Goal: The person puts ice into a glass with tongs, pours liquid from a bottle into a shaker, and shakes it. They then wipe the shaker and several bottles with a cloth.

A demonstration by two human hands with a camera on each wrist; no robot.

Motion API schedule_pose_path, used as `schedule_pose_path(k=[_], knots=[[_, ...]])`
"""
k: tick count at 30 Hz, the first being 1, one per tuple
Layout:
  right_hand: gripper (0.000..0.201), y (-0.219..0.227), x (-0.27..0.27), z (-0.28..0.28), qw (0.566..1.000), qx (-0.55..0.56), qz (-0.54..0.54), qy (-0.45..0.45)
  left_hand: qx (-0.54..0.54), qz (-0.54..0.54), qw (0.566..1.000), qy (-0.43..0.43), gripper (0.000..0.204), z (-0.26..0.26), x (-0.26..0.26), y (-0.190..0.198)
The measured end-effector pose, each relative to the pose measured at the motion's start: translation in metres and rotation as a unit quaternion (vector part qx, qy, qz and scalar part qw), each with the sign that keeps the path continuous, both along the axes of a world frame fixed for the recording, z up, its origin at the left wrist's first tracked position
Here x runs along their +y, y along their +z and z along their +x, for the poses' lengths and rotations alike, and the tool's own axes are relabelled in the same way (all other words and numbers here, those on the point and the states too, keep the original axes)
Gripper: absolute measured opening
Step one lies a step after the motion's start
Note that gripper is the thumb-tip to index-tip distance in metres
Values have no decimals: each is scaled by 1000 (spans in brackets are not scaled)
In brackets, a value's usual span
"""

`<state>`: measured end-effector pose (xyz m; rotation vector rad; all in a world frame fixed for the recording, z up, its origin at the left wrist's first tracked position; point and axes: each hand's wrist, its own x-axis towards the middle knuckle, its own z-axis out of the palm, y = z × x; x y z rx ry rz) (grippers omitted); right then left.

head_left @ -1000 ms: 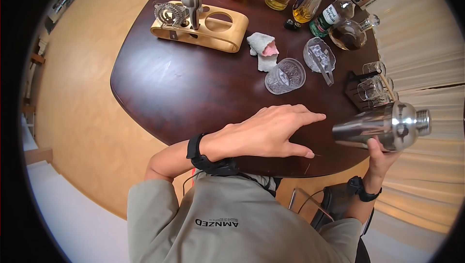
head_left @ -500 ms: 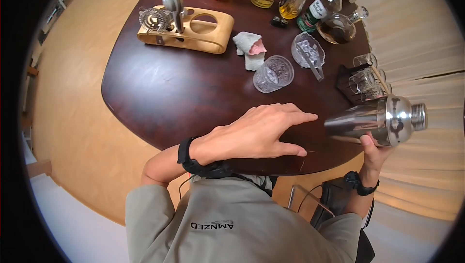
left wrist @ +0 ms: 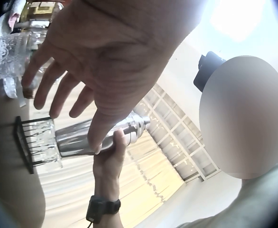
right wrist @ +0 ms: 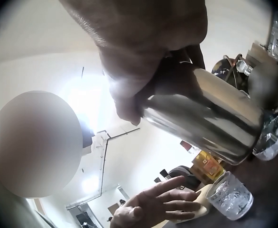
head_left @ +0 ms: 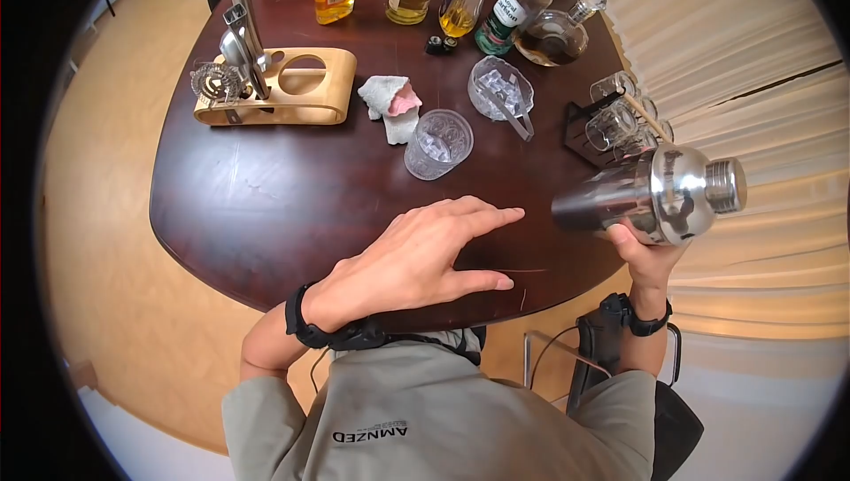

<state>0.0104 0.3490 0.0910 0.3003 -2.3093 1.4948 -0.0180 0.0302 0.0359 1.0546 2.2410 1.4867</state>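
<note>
Holding a polished silver steel cocktail shaker in the right grip: wrapped firmly around the body, base down, roughly upright with some lean, clear of the dark reddish-brown wooden counter at its right side. Holding nothing in the left grip: spread wide, thumb apart, hovering near the shaker without touching it. Noting a clear patterned glass tumbler, apparently with ice inside, on the counter beyond the left grip. Judging the step in hand as one-handed handling of the raised shaker, probably mixing or readying to pour. Cannot tell the ribbed top as cap or bare neck. Next move: likely calls for steadying smooth steel with the left grip; if pouring, for checking the top first, then tipping over the tumbler.
</note>
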Motion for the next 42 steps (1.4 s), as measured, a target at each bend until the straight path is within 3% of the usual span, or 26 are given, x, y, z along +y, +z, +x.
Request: schedule_pose_path(k=[3,6,8,10,12,14,18,20,21,24,28,30,35,37,40,42], knots=[[71,-2,3,-3,998,6,-46,41,6,5,1000,4,75,-1,0,-3],[75,-3,1,0,998,24,52,-32,11,18,1000,7,76,0,0,-5],[78,-6,4,-6,999,29,34,-9,14,16,1000,11,76,-1,1,-6],[78,-6,-1,-11,988,9,-153,12,11,13,1000,13,77,-2,1,-6],[74,-7,1,-3,998,-8,40,-57,6,12,1000,11,78,0,2,-6],[80,-13,6,-9,995,4,-93,26,-9,7,1000,9,78,0,1,-3],[87,-17,3,-2,999,1,-38,-19,8,15,1000,14,79,1,2,-7],[102,-16,-2,-2,994,-54,-86,45,-7,20,1000,19,86,2,3,-5],[110,-18,-12,-2,980,-51,-174,88,-6,15,1000,24,86,3,4,-5],[121,-16,-27,12,972,-81,-197,99,43,72,996,42,98,11,10,-15],[120,-14,-36,19,953,-119,-249,123,-27,88,996,-4,93,22,11,-11],[120,-23,-38,14,983,-72,-152,77,-15,122,992,19,85,30,16,-18],[109,-43,-36,17,968,-76,-196,135,-82,84,993,14,83,33,17,-25],[106,-37,-42,28,987,-102,-96,79,-58,104,992,33,83,36,23,-30],[101,-52,-32,16,988,-39,-116,95,-44,117,992,32,87,34,22,-26],[99,-56,-15,16,987,-83,-107,90,-85,88,992,21,91,32,21,-20]])
